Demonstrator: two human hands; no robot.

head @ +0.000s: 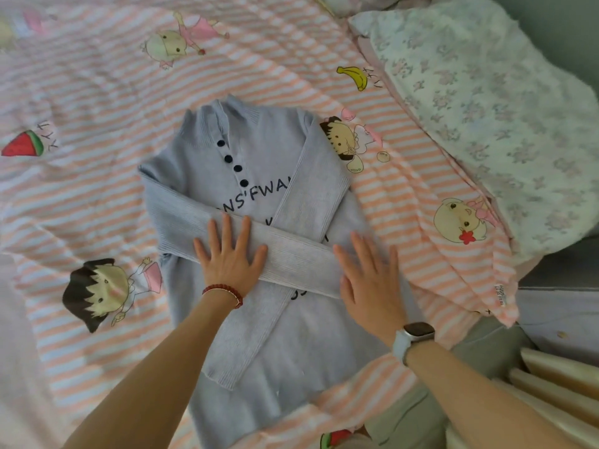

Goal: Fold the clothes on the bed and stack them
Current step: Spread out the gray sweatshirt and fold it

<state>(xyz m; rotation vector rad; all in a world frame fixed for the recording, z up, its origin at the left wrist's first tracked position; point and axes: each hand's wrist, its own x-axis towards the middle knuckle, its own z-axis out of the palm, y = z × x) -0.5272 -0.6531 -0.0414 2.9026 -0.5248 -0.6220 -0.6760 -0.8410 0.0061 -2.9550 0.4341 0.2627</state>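
Hands (230, 257) (368, 280) flat on sweater (259, 150)

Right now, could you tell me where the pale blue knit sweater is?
In the head view, the pale blue knit sweater lies centred on the pink-striped cartoon bedsheet, sleeves crossed, under both flat hands.

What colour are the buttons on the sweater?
The buttons on the sweater are dark navy, almost black, in the head view.
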